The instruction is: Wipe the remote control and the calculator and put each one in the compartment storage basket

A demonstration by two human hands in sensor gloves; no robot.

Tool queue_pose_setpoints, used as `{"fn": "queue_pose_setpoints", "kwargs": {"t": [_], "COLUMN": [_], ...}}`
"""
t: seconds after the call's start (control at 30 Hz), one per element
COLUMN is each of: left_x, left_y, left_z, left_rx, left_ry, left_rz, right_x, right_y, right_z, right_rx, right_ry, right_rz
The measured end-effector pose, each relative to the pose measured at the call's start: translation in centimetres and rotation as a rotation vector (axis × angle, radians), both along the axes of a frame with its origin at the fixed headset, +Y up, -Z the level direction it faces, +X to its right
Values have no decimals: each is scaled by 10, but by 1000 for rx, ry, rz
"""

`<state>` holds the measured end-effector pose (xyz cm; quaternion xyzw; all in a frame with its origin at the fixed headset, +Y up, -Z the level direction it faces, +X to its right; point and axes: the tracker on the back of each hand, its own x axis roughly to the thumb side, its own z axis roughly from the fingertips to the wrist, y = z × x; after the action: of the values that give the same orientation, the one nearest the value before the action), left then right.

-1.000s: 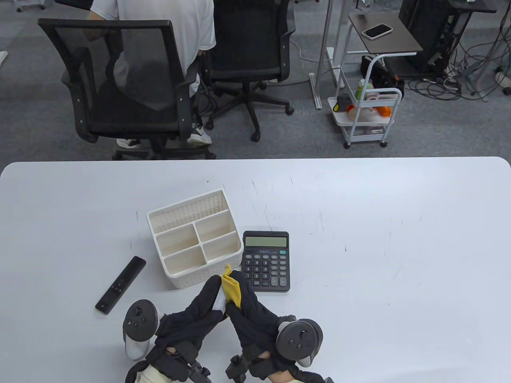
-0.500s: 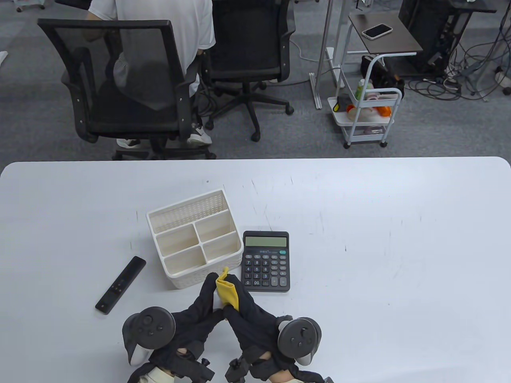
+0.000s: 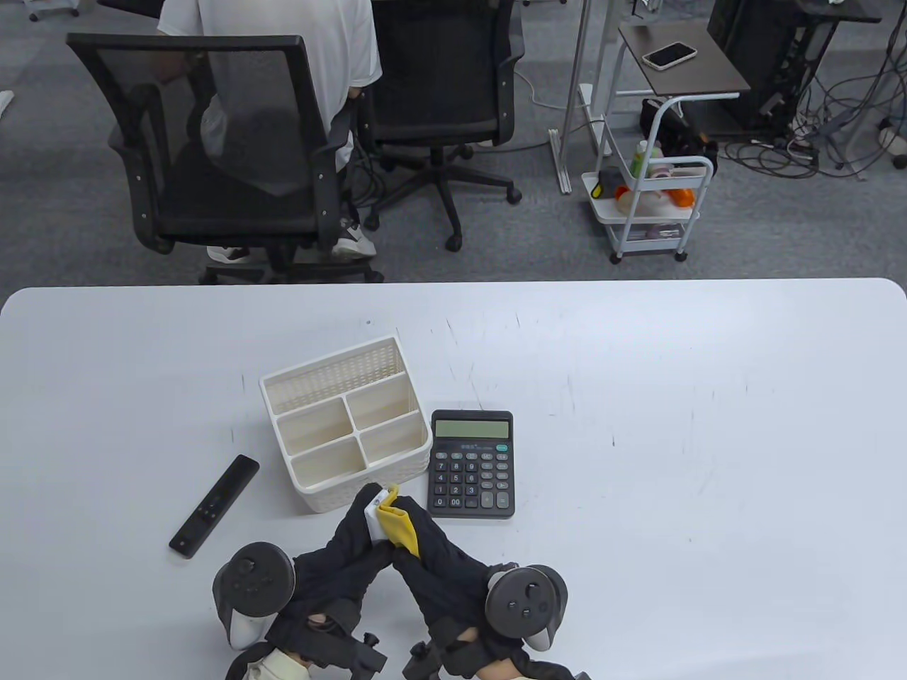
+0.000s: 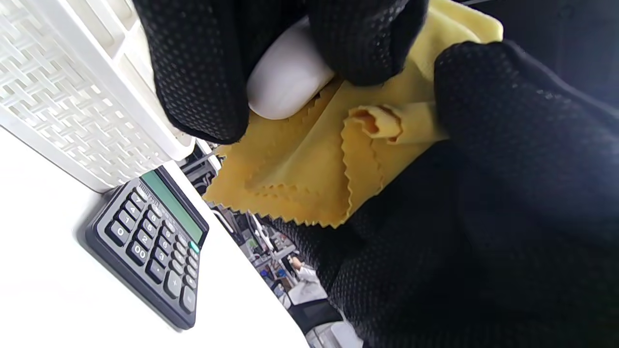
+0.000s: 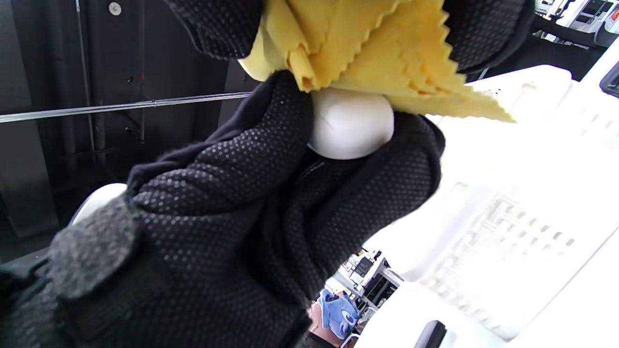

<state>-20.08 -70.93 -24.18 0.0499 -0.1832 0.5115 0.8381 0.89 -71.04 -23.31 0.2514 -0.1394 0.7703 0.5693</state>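
Observation:
My left hand [image 3: 360, 520] grips a white remote control [image 3: 372, 511] just in front of the basket, its rounded end showing between the gloved fingers [image 4: 203, 87]. My right hand [image 3: 419, 533] holds a yellow cloth [image 3: 398, 528] pressed against that remote; the wrist views show the cloth [image 4: 300, 164] lying over the white remote [image 5: 350, 125]. The black calculator [image 3: 472, 464] lies flat to the right of the white compartment basket [image 3: 271, 397], untouched. All basket compartments look empty.
A slim black remote [image 3: 215, 506] lies on the table left of the basket. The calculator [image 4: 150, 241] sits close beside the basket wall [image 4: 72, 96]. Beyond the table's far edge stand office chairs [image 3: 234, 142] with a seated person, and a white cart [image 3: 648, 205].
Both hands have drawn back slightly toward the near edge. The cloth has slid down the white remote, so its white end now shows above the cloth.

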Motion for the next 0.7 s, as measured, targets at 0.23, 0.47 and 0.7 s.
{"fn": "queue_pose_setpoints", "kwargs": {"t": [0.23, 0.47, 0.7], "left_x": [-1, -3, -2], "left_y": [-4, 2, 1], "left_z": [0, 3, 5], "left_rx": [-50, -37, -42], "left_ry": [3, 2, -29], "left_rz": [75, 12, 142], "right_x": [2, 0, 3], "right_y": [1, 4, 4], "right_z": [0, 5, 4], "right_rx": [9, 55, 59], "right_ry": [-11, -5, -31], "right_rz": [-9, -24, -23]}}
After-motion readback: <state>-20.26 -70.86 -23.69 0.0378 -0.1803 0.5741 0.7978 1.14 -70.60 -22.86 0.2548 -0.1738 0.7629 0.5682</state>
